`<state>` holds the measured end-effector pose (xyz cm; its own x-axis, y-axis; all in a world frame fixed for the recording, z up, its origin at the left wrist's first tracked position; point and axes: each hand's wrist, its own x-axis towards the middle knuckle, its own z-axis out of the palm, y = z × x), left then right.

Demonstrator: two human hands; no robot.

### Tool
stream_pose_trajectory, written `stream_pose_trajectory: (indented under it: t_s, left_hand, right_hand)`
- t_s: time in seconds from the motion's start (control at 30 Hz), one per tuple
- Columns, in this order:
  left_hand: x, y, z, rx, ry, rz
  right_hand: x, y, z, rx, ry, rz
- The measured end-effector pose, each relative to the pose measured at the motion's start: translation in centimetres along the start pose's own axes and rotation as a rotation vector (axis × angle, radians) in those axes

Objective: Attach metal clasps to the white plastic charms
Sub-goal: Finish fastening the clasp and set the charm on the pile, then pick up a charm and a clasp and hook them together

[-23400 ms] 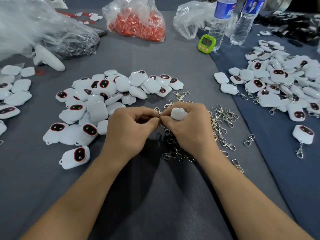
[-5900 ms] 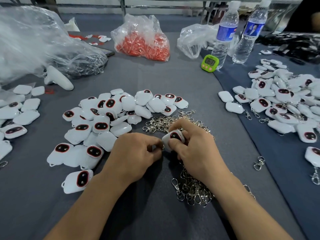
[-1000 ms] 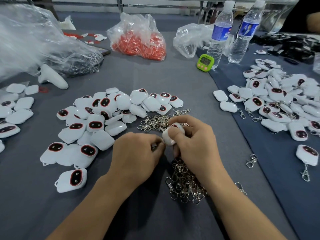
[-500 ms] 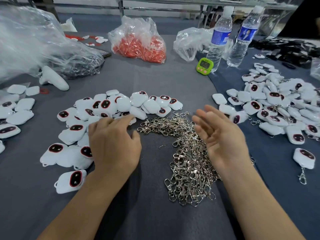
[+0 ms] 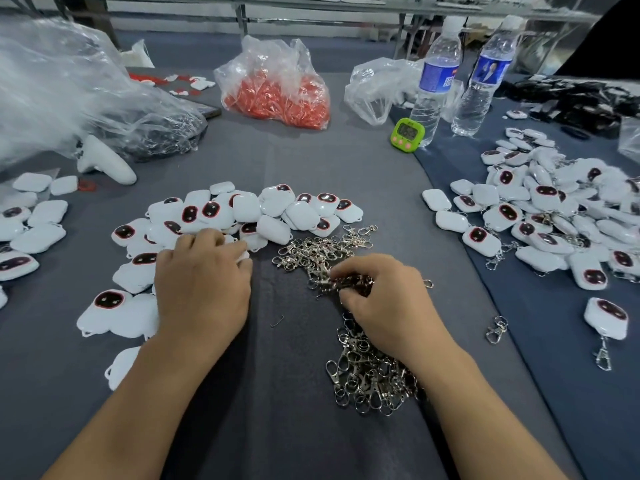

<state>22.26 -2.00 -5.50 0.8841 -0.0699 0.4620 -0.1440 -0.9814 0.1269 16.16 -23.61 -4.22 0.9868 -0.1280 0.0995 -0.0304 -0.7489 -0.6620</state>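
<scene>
Grey cloth [image 5: 294, 445], glossy charms [image 5: 246, 209], tangled metal clasps [image 5: 370, 379]

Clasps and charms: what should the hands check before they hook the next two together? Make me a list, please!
1. Bare charms in reach: ok. The left hand lies on the charm pile.
2. Clasps in reach: ok. The right hand has its fingers in the clasp pile.
3. One charm gripped: cannot tell. The left hand hides what is under its fingers.
4. Just one clasp pinched: cannot tell. The clasps are tangled where the right hand digs in.
5. Finished ones kept apart: ok. The finished pile sits off to the right on the darker cloth.
</scene>
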Motion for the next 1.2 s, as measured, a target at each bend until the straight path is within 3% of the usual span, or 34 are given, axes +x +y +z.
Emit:
stream_pose_trajectory:
  t_s: [0.23, 0.33, 0.47, 0.67, 0.73, 0.83, 1.0, 1.1, 1.2]
  left_hand:
    - [-0.3, 0.2, -0.7, -0.178, 0.146, -0.063]
    - [-0.5, 1.1, -1.4, -0.414, 0.196, -0.104]
    - [-0.9, 2.3, -1.0, -0.798, 0.064, -0.183]
    - [-1.1, 3.8, -1.3, -1.323, -0.118, -0.22]
    - [-1.4, 4.3, -1.6, -1.396, -0.168, -0.181]
    - [-1.7, 4.4, -1.4, -1.314, -0.196, -0.123]
    - [-1.5, 3.2, -1.1, -0.884, -0.143, -0.156]
    - [-1.5, 3.2, -1.3, -0.632, -0.29, -0.023]
    - [-1.4, 3.3, -1.3, -0.579, -0.38, 0.033]
  right_hand:
    - [-0.3, -0.4, 0.0, 0.186, 0.091, 0.003]
    - [-0.4, -0.8, -0.2, 0.259, 0.112, 0.004]
    - [-0.4, -1.4, 0.0, 0.439, 0.0, -0.043]
    - [-0.4, -1.9, 0.4, 0.689, 0.01, -0.039]
    - [-0.6, -2.0, 0.5, 0.713, -0.052, -0.043]
    - [-0.6, -1.9, 0.8, 0.642, -0.046, -0.033]
    - [-0.2, -1.6, 0.8, 0.641, 0.105, 0.015]
    - [0.1, -1.3, 0.4, 0.706, 0.144, 0.02]
    - [0.1, -1.2, 0.5, 0.64, 0.157, 0.007]
